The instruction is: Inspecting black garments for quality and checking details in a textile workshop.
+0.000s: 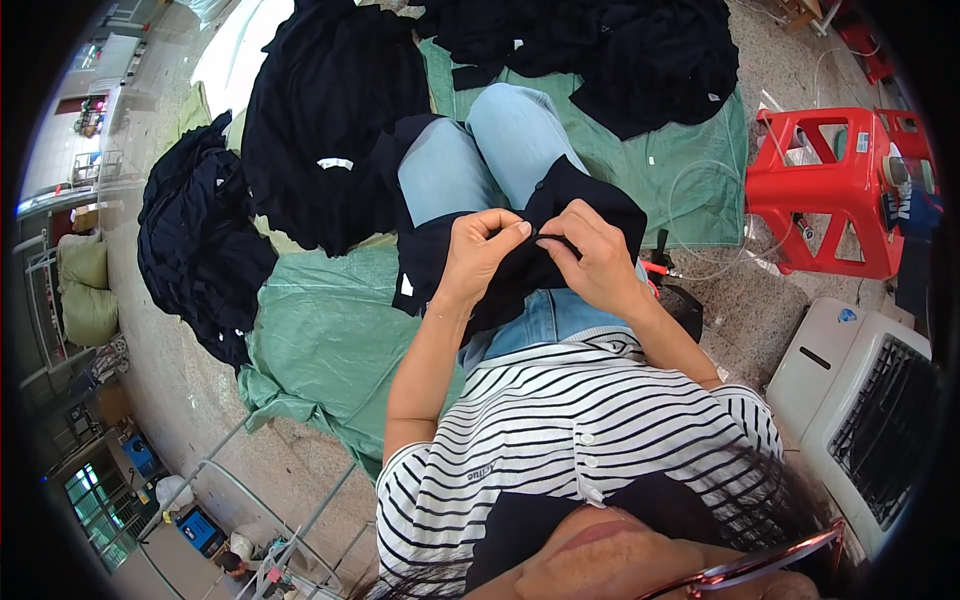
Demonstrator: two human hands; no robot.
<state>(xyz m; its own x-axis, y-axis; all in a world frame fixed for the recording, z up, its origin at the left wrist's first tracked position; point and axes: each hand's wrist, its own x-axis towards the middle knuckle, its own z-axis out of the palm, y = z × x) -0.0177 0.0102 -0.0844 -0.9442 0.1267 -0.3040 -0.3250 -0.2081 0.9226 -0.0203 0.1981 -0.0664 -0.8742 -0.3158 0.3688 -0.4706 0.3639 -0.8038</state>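
Observation:
A dark navy garment [585, 186] lies across my lap, over light blue jeans. My left hand [482, 252] pinches its edge between thumb and forefinger. Close beside it, my right hand [598, 256] is closed on the same edge, the fingertips of both hands nearly meeting. A small round button [540, 186] seems to show on the cloth just beyond the fingers. Whatever tiny detail sits between the fingertips is too small to make out. A white label [406, 285] shows on the cloth left of my left hand.
Dark garment piles lie ahead [335, 110], at left [195, 235] and at far right [660, 60], on green sheeting [330, 335]. A red plastic stool [815, 185] stands right, above a white air cooler [820, 365]. Metal rails [230, 478] cross the lower left.

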